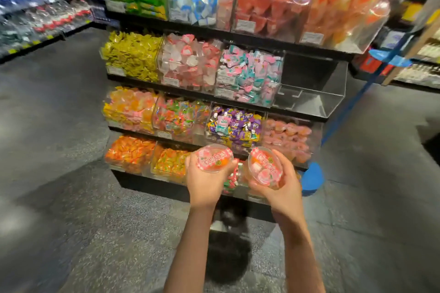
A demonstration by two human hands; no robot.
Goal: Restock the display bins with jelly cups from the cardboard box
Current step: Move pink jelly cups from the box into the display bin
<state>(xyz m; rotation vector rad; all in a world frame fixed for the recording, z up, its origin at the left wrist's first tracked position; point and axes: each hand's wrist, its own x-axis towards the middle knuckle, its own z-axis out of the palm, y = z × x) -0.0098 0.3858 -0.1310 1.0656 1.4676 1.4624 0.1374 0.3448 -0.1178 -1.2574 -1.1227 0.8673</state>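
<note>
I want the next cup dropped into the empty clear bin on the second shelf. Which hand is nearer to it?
Right. The right hand, holding a jelly cup, sits below the empty bin, slightly to its left. The left hand, holding another cup, is farther left.

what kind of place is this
Most likely a shop's candy and snack aisle. Tiered black shelving holds clear display bins full of wrapped sweets, more stocked shelves line the aisle at the left, and each hand holds a jelly cup.
</note>
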